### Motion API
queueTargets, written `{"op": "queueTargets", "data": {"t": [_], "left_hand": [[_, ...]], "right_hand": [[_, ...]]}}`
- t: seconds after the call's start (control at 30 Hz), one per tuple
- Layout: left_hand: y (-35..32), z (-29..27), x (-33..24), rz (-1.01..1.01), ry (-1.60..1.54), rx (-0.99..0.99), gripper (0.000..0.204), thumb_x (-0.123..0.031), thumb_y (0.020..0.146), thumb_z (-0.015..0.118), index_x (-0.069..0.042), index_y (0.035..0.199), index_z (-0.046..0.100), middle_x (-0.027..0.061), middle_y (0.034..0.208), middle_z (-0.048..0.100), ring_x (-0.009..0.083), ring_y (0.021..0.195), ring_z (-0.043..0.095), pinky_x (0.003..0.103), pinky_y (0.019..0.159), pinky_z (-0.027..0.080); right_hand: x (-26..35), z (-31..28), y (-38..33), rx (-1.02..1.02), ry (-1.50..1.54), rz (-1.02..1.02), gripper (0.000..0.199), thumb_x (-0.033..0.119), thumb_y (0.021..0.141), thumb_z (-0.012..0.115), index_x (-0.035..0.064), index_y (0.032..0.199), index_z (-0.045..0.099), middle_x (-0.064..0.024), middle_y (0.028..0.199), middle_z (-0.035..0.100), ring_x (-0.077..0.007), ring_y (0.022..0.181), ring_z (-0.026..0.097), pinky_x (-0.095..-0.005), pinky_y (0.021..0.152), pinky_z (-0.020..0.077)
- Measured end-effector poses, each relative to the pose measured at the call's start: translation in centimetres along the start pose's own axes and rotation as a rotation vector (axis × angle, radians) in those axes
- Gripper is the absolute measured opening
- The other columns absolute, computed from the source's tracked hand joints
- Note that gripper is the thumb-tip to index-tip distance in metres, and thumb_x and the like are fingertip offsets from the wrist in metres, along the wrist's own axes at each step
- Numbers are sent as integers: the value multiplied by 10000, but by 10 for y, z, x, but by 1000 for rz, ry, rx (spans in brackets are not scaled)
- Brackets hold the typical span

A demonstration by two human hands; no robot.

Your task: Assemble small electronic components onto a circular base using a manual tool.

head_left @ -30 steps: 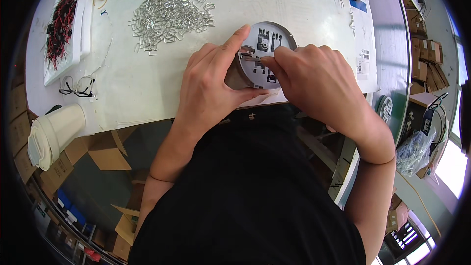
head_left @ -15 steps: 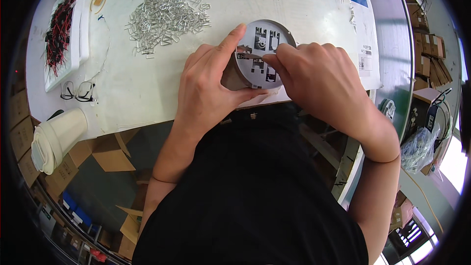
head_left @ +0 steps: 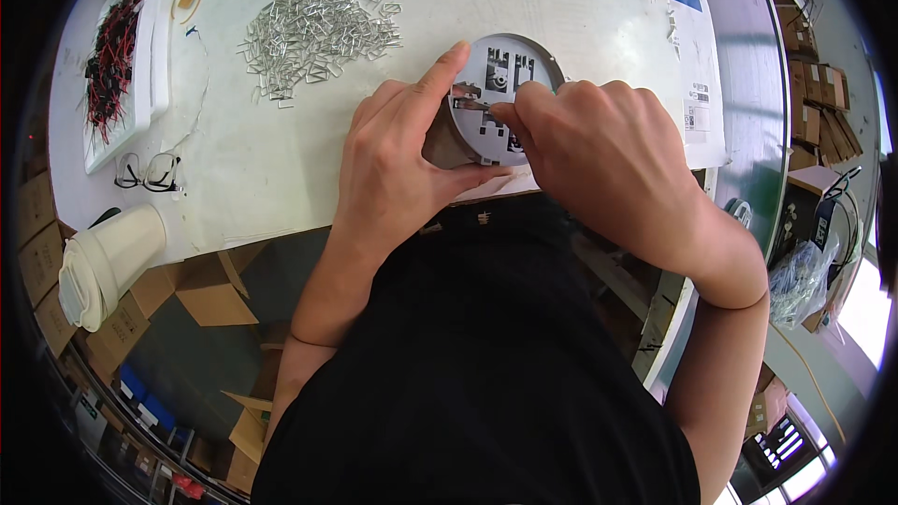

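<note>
White and well lit, the desk (head_left: 281, 159) carried everything, and each place below is given from the round grey part (head_left: 500, 93), which sat at the desk's near edge, right in front of the person's dark shirt.

Nearest to the person, the left hand (head_left: 398, 164) lay against the near-left side of the round part, its fingers (head_left: 440, 70) closed loosely about the rim and the forefinger stretched up along the left edge to brace it. The right hand (head_left: 608, 154) came in from the right, its fingers (head_left: 524, 103) pinched narrow on a small metal clip (head_left: 472, 104) that lay across the face of the round part among its dark slots. How firmly the clip was seated could not be told.

To do this well, in my judgement, the left hand should keep the round part from turning while the right hand lines the clip up squarely with its slot and presses straight, without bending it.

Left of the round part lay a pair of glasses (head_left: 150, 171) and, nearer the desk's corner, a pale cup (head_left: 108, 262). Beyond it to the left lay a heap of metal clips (head_left: 313, 28); further left, a white tray of red-wired parts (head_left: 117, 47).
</note>
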State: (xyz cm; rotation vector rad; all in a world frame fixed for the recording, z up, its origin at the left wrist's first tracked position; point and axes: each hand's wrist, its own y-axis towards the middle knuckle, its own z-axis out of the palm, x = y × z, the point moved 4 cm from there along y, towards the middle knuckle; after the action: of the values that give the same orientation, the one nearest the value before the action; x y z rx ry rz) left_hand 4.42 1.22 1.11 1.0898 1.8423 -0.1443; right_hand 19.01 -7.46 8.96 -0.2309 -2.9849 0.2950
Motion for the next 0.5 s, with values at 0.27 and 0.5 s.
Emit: {"op": "queueTargets", "data": {"t": [0.27,0.5], "left_hand": [[0,-3,0,52,6,-56,1094,-234,500,1041,-52,1493,618,59,971,753,252,868,668,408,841,559],[6,-16,-11,-53,-28,171,928,-29,726,922,-32,1571,538,127,1106,759,252,970,696,373,922,580]], "right_hand": [[-6,8,1,-20,11,-45,355,308,1061,657,57,809,644,-160,609,637,-399,551,660,-486,501,507],[-31,22,-21,-245,321,-8,264,291,996,732,65,878,661,-139,835,713,-366,721,717,-465,610,554]]}}
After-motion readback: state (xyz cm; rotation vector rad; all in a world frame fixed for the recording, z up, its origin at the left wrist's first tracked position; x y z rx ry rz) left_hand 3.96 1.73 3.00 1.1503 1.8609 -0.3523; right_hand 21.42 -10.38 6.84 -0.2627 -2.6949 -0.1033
